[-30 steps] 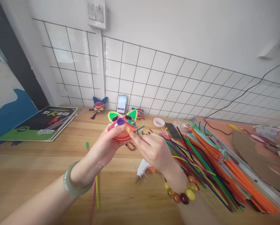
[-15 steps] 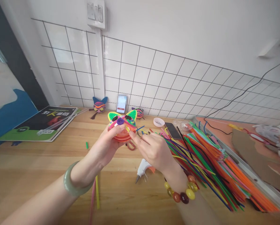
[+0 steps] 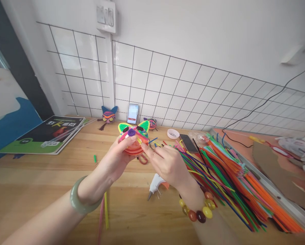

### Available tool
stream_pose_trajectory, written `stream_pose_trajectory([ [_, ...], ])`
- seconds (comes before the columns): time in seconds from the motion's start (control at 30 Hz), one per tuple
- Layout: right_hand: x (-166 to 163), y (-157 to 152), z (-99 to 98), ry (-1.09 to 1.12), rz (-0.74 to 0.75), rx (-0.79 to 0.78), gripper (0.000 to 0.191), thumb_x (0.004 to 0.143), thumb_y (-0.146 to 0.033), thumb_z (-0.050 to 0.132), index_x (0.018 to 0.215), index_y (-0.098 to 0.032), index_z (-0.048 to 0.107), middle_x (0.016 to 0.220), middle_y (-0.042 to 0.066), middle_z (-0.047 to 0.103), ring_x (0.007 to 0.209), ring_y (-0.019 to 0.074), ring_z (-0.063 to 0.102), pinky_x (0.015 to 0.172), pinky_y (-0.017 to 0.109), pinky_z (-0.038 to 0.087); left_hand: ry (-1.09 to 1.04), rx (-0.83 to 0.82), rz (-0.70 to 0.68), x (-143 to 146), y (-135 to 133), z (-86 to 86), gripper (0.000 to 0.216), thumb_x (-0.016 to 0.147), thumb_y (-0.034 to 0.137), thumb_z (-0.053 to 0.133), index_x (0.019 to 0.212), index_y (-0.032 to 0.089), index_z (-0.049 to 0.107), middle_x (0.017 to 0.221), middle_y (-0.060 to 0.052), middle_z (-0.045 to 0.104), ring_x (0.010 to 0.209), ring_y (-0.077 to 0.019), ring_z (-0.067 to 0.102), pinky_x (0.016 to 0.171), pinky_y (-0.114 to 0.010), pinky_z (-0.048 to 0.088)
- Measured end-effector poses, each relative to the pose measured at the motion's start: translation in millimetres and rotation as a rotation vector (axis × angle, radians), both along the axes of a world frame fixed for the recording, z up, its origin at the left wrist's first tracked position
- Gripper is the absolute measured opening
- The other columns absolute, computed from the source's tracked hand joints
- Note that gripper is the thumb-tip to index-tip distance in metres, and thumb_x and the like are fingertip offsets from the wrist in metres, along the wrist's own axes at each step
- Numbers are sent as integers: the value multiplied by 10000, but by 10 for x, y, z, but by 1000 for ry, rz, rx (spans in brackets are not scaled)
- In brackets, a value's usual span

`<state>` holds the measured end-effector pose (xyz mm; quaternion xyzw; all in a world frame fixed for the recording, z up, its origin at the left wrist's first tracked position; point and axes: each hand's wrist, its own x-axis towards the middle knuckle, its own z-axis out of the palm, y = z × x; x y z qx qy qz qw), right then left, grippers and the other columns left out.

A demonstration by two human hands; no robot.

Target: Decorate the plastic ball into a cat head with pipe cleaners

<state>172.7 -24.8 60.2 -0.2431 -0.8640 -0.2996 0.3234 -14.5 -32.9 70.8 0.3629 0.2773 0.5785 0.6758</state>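
A colourful pipe-cleaner cat face (image 3: 133, 136), with green ears, a purple nose and orange coils below, is held up above the wooden table (image 3: 40, 190). My left hand (image 3: 114, 160) grips it from below and the left, thumb on its front. My right hand (image 3: 165, 163) pinches its lower right edge with thumb and forefinger. A green bangle sits on my left wrist and a beaded bracelet on my right.
A big spread of coloured pipe cleaners (image 3: 231, 173) covers the table's right side. A white glue gun (image 3: 155, 185) lies under my right wrist. A phone (image 3: 188, 143), small dish (image 3: 173, 133), two finished faces (image 3: 108, 115), a propped phone (image 3: 132, 114) and a book (image 3: 47, 134) stand further back.
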Motion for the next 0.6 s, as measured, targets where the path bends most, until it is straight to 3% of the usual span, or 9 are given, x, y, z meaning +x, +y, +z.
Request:
stream_pose_trajectory([
  [0.6, -1, -4, 16, 5, 13, -9, 400, 982, -57, 443, 1330, -106, 634, 605, -14, 518, 587, 155, 424, 553, 318, 311, 4, 17, -10, 0, -13, 24, 218, 828, 333, 744, 972, 170, 725, 952, -73, 772, 862, -199, 716, 793, -298, 576],
])
